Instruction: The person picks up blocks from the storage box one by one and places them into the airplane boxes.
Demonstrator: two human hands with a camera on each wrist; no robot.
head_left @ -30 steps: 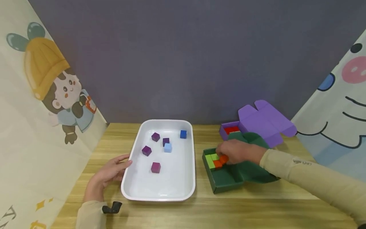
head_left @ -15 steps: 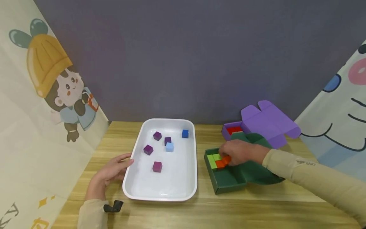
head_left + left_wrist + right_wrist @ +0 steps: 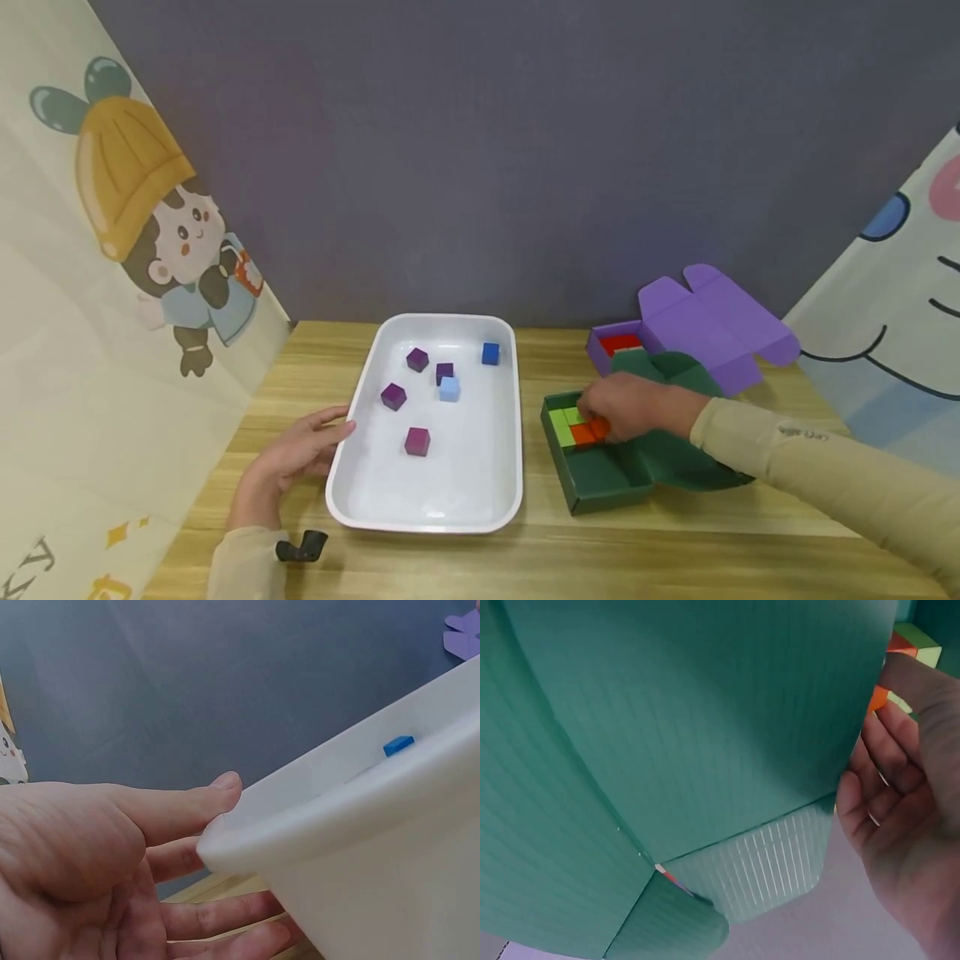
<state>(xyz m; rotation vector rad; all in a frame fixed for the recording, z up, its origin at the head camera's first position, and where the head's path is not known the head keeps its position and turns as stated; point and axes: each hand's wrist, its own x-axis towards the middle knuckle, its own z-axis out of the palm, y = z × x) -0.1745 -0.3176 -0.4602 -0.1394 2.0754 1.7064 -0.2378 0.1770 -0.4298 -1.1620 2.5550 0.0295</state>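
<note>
My right hand (image 3: 626, 406) reaches into an open green cardboard box (image 3: 611, 497) and pinches an orange cube (image 3: 600, 428). That cube sits against another orange cube (image 3: 581, 435), beside several light green cubes (image 3: 560, 429). In the right wrist view the green lid (image 3: 705, 727) covers much of the scene, and the fingertips are partly hidden behind it. On the left, my left hand (image 3: 303, 450) holds the rim of a white tray (image 3: 468, 479). Its thumb (image 3: 225, 784) lies at the rim's top edge, with the fingers below and outside.
Inside the tray lie several purple cubes (image 3: 417, 442), a light blue cube (image 3: 449, 389) and a dark blue cube (image 3: 491, 354). Behind the green box stands an open purple box (image 3: 716, 325) with red pieces (image 3: 621, 342) in it. A grey panel (image 3: 450, 167) closes off the back.
The orange cube in my right hand has gone from tilted to nearly level beside the other orange one. My left hand stays at the tray; the head view has shifted slightly.
</note>
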